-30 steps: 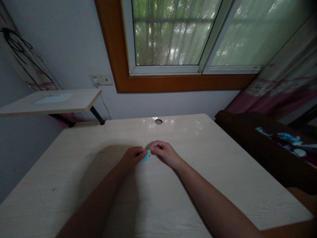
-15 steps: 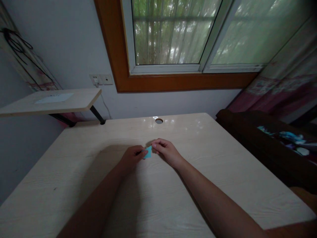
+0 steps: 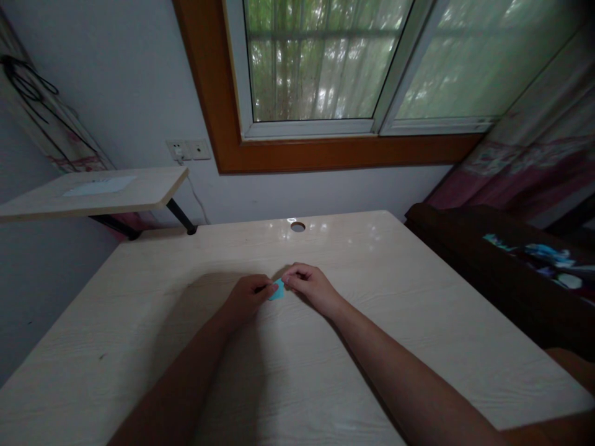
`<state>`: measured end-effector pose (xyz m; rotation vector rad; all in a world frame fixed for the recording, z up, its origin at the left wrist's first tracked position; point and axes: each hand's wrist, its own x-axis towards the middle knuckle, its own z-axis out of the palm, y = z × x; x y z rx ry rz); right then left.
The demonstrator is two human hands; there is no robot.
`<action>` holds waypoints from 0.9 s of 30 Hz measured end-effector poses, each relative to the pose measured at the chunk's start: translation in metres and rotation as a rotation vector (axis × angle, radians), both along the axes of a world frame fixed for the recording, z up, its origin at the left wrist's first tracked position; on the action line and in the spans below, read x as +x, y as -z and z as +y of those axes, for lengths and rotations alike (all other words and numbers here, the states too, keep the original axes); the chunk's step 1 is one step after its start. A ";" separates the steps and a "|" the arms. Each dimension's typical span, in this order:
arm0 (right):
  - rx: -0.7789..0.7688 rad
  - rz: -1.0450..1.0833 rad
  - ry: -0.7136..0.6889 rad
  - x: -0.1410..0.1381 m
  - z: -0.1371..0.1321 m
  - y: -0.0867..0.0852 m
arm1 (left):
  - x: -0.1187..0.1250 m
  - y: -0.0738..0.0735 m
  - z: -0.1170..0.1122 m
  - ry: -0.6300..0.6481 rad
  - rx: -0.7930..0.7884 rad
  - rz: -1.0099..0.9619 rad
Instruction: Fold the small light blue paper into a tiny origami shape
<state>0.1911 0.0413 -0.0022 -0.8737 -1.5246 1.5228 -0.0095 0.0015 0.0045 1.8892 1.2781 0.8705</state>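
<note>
A small light-blue piece of paper [image 3: 279, 291] is held between my hands, above the middle of the pale wooden desk [image 3: 325, 384]. My left hand [image 3: 250, 295] pinches its left side, with the thumb lying across the front. At the paper's upper right corner, the thumb and forefinger of my right hand [image 3: 309, 285] are closed on the edge. Part of the paper is hidden behind my fingers. I cannot make out whether it is folded.
At the back left stands a raised shelf [image 3: 170, 192] on black legs, with a white sheet [image 3: 100, 186] on top. A round cable hole [image 3: 298, 227] sits near the desk's back edge. Right of the desk is dark brown furniture [image 3: 465, 260] with colourful items.
My right hand has moved slightly down and left, nearer to my left hand. The paper's upper corner has come down a little with it, and less of the paper shows.
</note>
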 end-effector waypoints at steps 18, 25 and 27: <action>0.036 0.006 0.097 0.000 0.000 0.002 | -0.002 -0.001 0.001 0.039 -0.022 0.031; -0.021 0.081 0.152 -0.001 0.002 0.000 | -0.001 -0.001 0.001 -0.008 -0.036 -0.004; -0.030 0.080 0.131 -0.002 0.000 -0.003 | -0.001 -0.002 0.001 -0.017 -0.036 -0.007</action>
